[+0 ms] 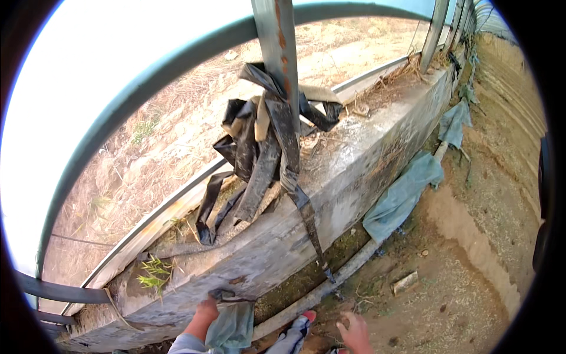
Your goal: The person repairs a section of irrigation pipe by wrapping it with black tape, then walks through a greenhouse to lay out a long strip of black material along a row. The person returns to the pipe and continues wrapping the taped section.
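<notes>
My left hand [206, 310] is closed at the face of the low concrete wall [336, 200], with a short dark strip [221, 294] at its fingertips. Right beside it, a blue-green sheet [232, 327] hangs down the wall; I cannot tell whether the fingers touch it. Lower right, my right hand [355, 334] hovers over the soil, fingers loosely bent and apart, holding nothing. A bundle of black flat plastic tape [259, 150] is looped round a metal post [279, 53] on the wall top. One length trails down the wall's face to the ground.
A pale pipe [306, 302] runs along the foot of the wall. Another blue-green sheet [404, 194] lies across it farther along. A broken block [405, 283] rests on the dirt. Green weeds [155, 274] grow on the wall top, near a curved frame tube [127, 94].
</notes>
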